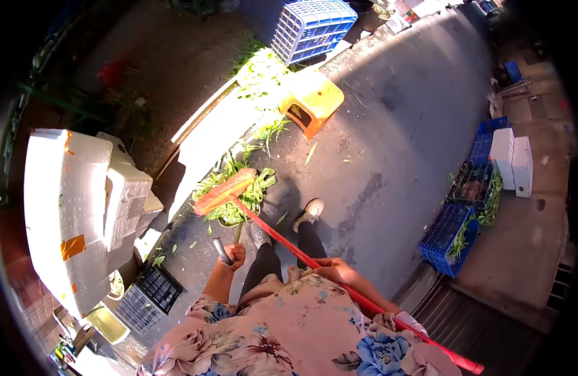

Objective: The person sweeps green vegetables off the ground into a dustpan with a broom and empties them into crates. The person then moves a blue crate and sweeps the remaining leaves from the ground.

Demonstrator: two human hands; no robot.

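Note:
My right hand (334, 271) is closed around the red pole of a broom (270, 230), which slants from beside my right hip up to the left. Its orange-red bristle head (225, 191) rests over a heap of green leaves (261, 185). My left hand (235, 254) grips a short handle with a dark grey end (222, 252). From that fist a thin olive rod (239, 232) leads toward a pale green rim under the leaves, which looks like a dustpan (229, 223). The leaves hide most of it.
An orange plastic stool (317, 100) lies tipped ahead, beside more leaves (261, 72) and a blue crate (317, 28). White foam boxes (67, 213) and a dark crate (157, 289) stand left. Blue crates (440, 241) line the right. Scattered leaf bits dot the pavement (389, 144).

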